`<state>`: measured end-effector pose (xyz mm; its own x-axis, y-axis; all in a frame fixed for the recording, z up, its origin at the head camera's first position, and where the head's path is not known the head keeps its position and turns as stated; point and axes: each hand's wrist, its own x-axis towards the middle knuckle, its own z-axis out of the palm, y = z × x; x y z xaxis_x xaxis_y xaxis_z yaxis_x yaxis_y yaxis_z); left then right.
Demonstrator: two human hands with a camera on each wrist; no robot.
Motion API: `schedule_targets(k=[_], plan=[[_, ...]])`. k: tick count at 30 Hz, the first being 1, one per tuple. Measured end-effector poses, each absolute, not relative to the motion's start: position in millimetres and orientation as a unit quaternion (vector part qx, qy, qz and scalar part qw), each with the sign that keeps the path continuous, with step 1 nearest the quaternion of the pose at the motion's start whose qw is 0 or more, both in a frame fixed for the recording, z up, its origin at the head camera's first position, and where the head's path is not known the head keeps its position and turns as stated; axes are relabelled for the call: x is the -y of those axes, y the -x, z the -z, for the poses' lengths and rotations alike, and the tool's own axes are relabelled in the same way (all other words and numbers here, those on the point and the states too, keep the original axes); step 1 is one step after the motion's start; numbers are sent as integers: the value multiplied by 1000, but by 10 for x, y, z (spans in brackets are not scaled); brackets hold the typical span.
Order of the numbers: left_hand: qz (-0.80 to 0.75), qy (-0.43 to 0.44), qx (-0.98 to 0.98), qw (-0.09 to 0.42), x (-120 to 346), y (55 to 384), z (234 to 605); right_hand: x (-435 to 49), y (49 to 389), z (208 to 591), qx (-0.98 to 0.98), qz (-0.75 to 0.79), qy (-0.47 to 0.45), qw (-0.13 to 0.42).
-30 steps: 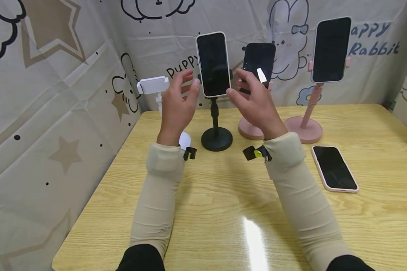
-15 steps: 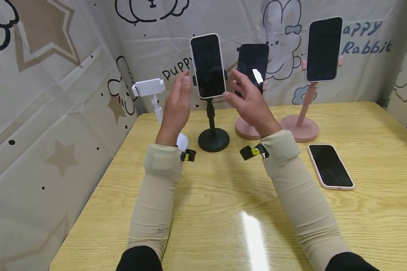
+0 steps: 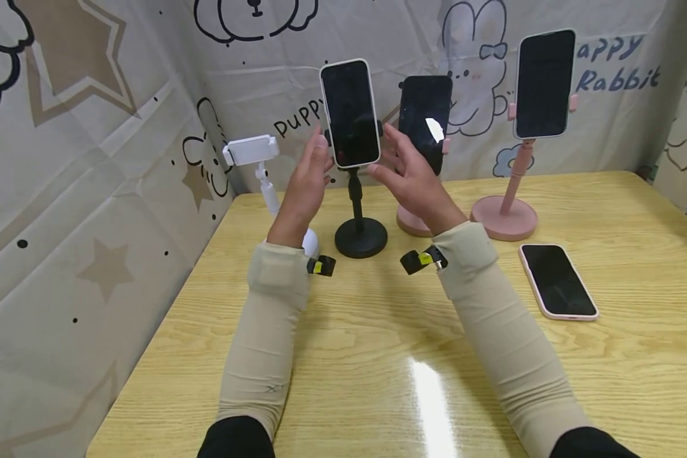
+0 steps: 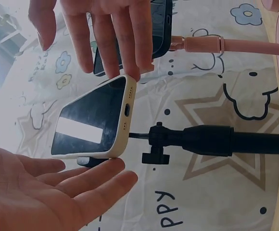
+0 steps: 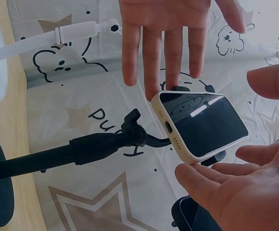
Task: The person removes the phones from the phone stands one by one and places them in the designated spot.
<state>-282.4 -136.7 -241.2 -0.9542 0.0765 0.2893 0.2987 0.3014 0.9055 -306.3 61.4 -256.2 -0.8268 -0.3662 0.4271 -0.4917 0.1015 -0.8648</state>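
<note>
A phone in a cream-white case point(image 3: 350, 114) sits upright in the clamp of a black phone stand point(image 3: 356, 197). My left hand point(image 3: 305, 181) is at the phone's left side, and my right hand point(image 3: 415, 181) is at its right. In the left wrist view, the left hand's fingers point(image 4: 96, 178) lie nearly straight along the phone's lower-corner edge and clamp. The right wrist view has the right hand point(image 5: 245, 183) with its fingertips at the opposite edge of the case; neither hand is curled round it. Light touch or a tiny gap is hard to tell.
Two pink stands hold phones: one phone point(image 3: 426, 114) partly behind my right hand, another point(image 3: 546, 83) farther right. A white stand point(image 3: 252, 151) stands at left, its base partly hidden by my left hand. A pink-cased phone point(image 3: 558, 282) lies on the wooden table point(image 3: 372, 356).
My right hand has shifted left and a little down, closer to the phone. My left hand opened out, then moved in against the left side. The view has shifted slightly; the phone stays in its stand.
</note>
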Motion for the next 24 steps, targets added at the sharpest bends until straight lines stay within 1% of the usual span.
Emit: schedule_targets(k=[8,15,24], plan=[[590,113,794,93,1355,2823,2420,-597,2994,2548,739,-608,-286,45],[588,115,796,89,1341,2825,2409,-612,3049,2588,740,-606,-288,44],[585,111,798,92,1334,2815,2385,-610,2871,2429,731,-615,-292,37]])
